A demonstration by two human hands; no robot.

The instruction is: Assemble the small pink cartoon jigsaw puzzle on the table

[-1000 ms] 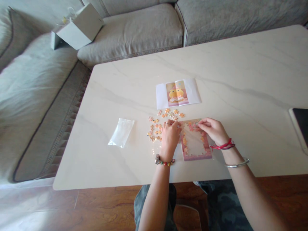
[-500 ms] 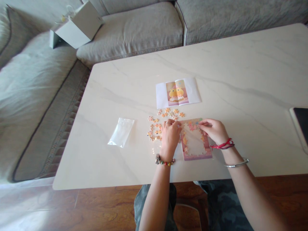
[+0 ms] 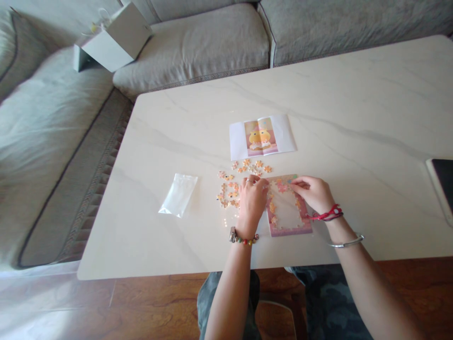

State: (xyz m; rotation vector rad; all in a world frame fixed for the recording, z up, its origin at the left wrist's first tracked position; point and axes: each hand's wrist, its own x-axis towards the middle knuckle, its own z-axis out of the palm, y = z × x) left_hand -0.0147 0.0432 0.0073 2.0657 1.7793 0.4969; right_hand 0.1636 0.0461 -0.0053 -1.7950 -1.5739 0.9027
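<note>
A partly filled jigsaw puzzle [image 3: 290,231] lies on the table, its pink border framing a pale middle. My left hand [image 3: 253,196] rests at its upper left edge with bent fingers; its fingertips are partly hidden. My right hand [image 3: 313,191] is at the upper right, thumb and forefinger pinched together over the top pieces. Whatever sits between those fingers is too small to make out. Loose puzzle pieces [image 3: 232,194], orange, pink and white, are scattered left of and above my left hand. Beyond them lies a creased paper [image 3: 239,139] printed with a yellow cartoon character.
A clear plastic bag [image 3: 179,194] lies left of the pieces on the marble-patterned table [image 3: 170,250]. A dark-screened device [image 3: 444,184] is at the right edge. Grey sofas [image 3: 198,42] border the table, with a white box [image 3: 116,38] on one.
My right hand has shifted very slightly left along the puzzle's top. My left hand has edged a little to the right. The puzzle and loose pieces look the same.
</note>
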